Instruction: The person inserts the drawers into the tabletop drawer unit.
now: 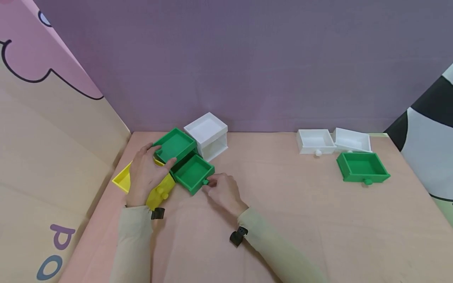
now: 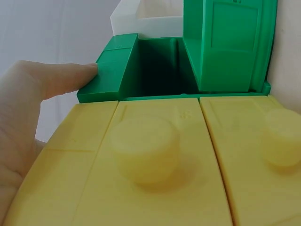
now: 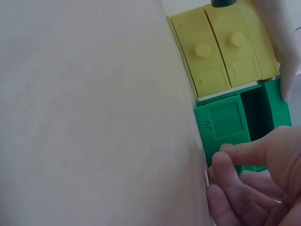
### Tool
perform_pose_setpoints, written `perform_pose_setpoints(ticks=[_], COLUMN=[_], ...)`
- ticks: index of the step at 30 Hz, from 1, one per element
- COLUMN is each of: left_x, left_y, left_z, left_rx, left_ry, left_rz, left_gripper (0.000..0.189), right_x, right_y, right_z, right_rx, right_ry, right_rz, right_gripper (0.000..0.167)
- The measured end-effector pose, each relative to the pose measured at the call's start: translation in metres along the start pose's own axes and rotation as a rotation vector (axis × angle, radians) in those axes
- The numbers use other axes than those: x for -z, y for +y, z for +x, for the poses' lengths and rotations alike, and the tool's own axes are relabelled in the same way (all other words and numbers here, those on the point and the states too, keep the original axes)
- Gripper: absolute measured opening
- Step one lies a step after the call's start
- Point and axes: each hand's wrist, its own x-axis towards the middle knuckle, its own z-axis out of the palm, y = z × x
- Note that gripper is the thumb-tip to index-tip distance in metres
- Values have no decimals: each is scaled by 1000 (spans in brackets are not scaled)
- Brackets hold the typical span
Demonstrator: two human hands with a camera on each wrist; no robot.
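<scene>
A small green cabinet (image 1: 175, 143) stands at the left of the table with its lower green drawer (image 1: 194, 173) sticking out of the front. My right hand (image 1: 224, 192) pinches that drawer's round knob between thumb and fingers. Spread over the yellow cabinet, my left hand (image 1: 145, 173) rests its thumb and fingertips on the green cabinet's top edges; the left wrist view shows the thumb straight on the green top. The yellow cabinet (image 2: 155, 188), with two knobbed drawer fronts, sits right beside the green one and is partly hidden by the left hand.
A white cabinet (image 1: 209, 131) with an uncovered front bay stands against the green one, near the back wall. Far right lie a white drawer (image 1: 316, 141), a tilted white drawer (image 1: 352, 140) and a loose green drawer (image 1: 363, 169). Printed panels flank the table.
</scene>
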Motion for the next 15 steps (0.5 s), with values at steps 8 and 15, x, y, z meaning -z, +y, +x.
perform_pose_setpoints(ticks=[8, 15], left_x=[1, 1], left_y=[0, 0], left_z=[0, 0], left_rx=[6, 5], left_ry=[-5, -5], left_rz=[-6, -2], left_gripper=[72, 71], right_x=[2, 1], right_y=[0, -2], right_z=[-1, 1], right_rx=[49, 58], right_ry=[7, 34], right_rz=[-28, -18], right_gripper=[16, 20])
